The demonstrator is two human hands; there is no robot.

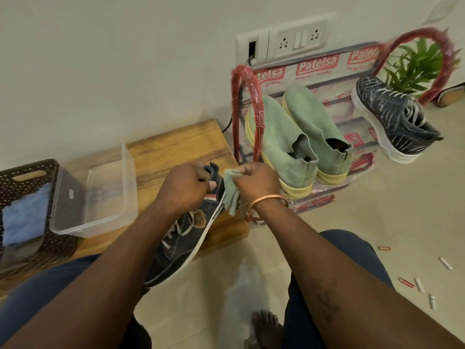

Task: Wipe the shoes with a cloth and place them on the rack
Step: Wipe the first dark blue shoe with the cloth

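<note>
The left hand [185, 187] has its fingers curled round the heel collar of a dark sneaker [186, 243], which slants from the hand down toward the person's lap, with the toe near the left knee. It lies over the front right corner of the low wooden table [176, 144], but the forearm covers much of it and it is not clear whether it rests on the wood. The right hand [256, 183], with a copper bangle [268, 200] on the wrist, is clenched round a bunched green cloth [231, 190] that hangs against the white sole edge at the heel. Most of the cloth is buried in the fist. Just beyond the table's right edge stands the red rack [254, 109], still in printed plastic wrap. It holds a pair of green shoes [279, 137] side by side, heels toward the camera. A second dark sneaker [392, 119] sits at its right end, jutting past the frame. The lower shelves are hard to read behind the wrap. At the table's left edge a dark perforated basket [27, 177], cut off by the frame, holds a blue cloth [25, 217], and a clear plastic tub [105, 192] sits beside it. Small blurred pieces [419, 285] lie on the floor to the right.
</note>
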